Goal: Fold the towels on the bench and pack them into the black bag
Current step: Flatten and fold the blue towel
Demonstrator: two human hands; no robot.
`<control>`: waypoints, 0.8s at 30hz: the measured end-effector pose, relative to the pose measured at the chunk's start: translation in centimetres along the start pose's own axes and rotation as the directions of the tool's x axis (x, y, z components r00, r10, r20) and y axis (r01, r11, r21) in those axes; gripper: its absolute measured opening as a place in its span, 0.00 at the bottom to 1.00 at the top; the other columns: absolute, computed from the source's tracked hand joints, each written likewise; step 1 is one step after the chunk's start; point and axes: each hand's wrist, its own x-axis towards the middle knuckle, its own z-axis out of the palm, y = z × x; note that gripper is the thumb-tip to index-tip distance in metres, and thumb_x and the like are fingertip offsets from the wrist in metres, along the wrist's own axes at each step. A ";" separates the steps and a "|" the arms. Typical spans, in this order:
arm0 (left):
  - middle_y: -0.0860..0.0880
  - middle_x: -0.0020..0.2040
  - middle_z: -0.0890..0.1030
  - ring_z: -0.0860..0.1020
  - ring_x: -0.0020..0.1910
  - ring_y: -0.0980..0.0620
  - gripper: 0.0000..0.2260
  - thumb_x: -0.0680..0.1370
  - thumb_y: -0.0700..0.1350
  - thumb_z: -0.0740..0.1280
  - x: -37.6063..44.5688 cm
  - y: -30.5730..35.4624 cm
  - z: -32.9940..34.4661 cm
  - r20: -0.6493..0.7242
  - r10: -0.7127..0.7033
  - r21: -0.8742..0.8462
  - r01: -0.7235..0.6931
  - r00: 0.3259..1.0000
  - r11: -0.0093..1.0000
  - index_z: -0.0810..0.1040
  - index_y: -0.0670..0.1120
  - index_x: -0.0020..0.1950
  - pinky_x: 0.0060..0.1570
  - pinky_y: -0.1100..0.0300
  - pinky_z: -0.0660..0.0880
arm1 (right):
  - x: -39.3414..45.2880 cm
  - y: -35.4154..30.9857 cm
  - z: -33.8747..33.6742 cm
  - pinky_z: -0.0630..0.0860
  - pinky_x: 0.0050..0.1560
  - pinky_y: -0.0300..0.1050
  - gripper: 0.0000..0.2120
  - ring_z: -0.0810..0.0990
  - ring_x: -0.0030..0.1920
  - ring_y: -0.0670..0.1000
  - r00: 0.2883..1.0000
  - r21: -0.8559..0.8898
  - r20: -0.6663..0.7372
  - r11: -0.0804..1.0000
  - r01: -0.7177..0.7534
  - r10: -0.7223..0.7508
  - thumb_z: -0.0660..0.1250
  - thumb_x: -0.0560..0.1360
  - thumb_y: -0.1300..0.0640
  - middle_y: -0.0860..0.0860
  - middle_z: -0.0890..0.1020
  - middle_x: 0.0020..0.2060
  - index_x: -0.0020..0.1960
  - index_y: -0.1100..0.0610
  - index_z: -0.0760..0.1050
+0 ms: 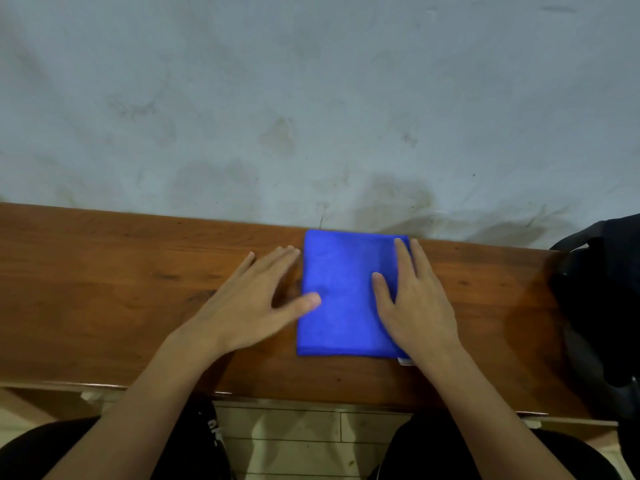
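Wooden bench (104, 289) against a stained grey wall (311, 98); both hands' fingers (403, 258) flat, holding nothing.

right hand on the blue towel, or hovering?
Touching. In the head view the right hand lies flat, fingers straight, on the right part of the folded blue towel on the bench.

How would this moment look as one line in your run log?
blue towel: folded, flat on bench | right hand: flat on it | left hand: thumb touching | black bag: right end
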 end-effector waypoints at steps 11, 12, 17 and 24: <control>0.52 0.34 0.78 0.78 0.40 0.47 0.15 0.70 0.57 0.73 1.6 4.8 2.1 -0.208 -0.322 -0.116 0.304 0.924 0.946 0.73 0.47 0.36 0.40 0.52 0.75 | -0.3 0.1 -2.0 0.66 0.42 0.48 0.23 0.73 0.38 0.53 0.985 -0.102 0.041 0.981 -0.164 0.169 0.62 0.77 0.34 0.47 0.72 0.33 0.35 0.51 0.63; 0.52 0.33 0.78 0.77 0.39 0.47 0.15 0.70 0.55 0.73 1.8 5.1 2.1 -0.204 -0.318 -0.138 0.294 0.926 0.946 0.72 0.48 0.36 0.40 0.53 0.74 | -0.3 0.2 -2.1 0.65 0.38 0.47 0.22 0.72 0.36 0.52 0.985 -0.060 0.050 0.985 -0.160 0.163 0.63 0.77 0.36 0.47 0.71 0.32 0.35 0.51 0.62; 0.40 0.42 0.77 0.77 0.39 0.40 0.13 0.71 0.45 0.69 2.6 5.5 2.4 -0.123 -0.285 -0.550 0.174 0.951 0.817 0.67 0.56 0.47 0.41 0.43 0.75 | -0.3 0.7 -2.1 0.67 0.31 0.42 0.15 0.73 0.33 0.45 0.990 0.411 0.006 0.902 -0.133 0.143 0.69 0.77 0.52 0.46 0.72 0.34 0.42 0.48 0.62; 0.49 0.61 0.81 0.81 0.55 0.56 0.27 0.77 0.28 0.63 3.1 7.9 3.4 0.034 -0.214 -0.797 0.156 0.976 0.583 0.72 0.53 0.70 0.55 0.58 0.79 | -0.2 2.5 -3.5 0.75 0.43 0.46 0.19 0.79 0.39 0.46 0.992 0.583 -0.094 0.812 -0.018 0.089 0.62 0.78 0.66 0.45 0.83 0.48 0.60 0.46 0.76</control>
